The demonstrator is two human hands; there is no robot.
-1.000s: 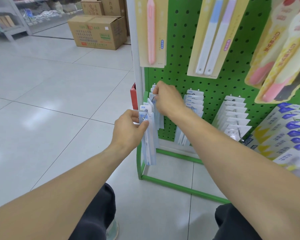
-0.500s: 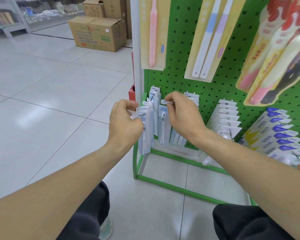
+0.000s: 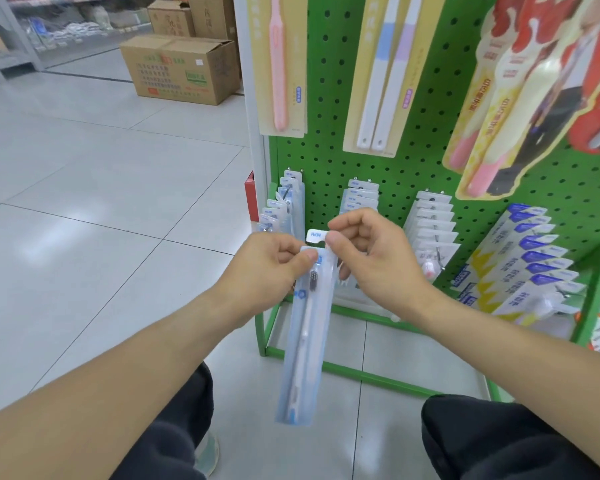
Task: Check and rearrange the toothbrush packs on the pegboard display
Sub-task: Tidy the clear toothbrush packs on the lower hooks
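Pinching a slim clear-plastic toothbrush pack (image 3: 305, 327), both hands, perforated green pegboard (image 3: 329, 161) behind

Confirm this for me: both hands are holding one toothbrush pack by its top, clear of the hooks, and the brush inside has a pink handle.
Not quite. The head view shows the left hand and right hand pinching the top of one toothbrush pack, clear of the hooks, but the brush inside has a white handle with dark bristles, not pink.

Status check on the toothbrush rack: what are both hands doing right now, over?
Left hand and right hand both pinch the top of one toothbrush pack, off its hook, hanging in front of the green pegboard. Nothing blocks the hooks.
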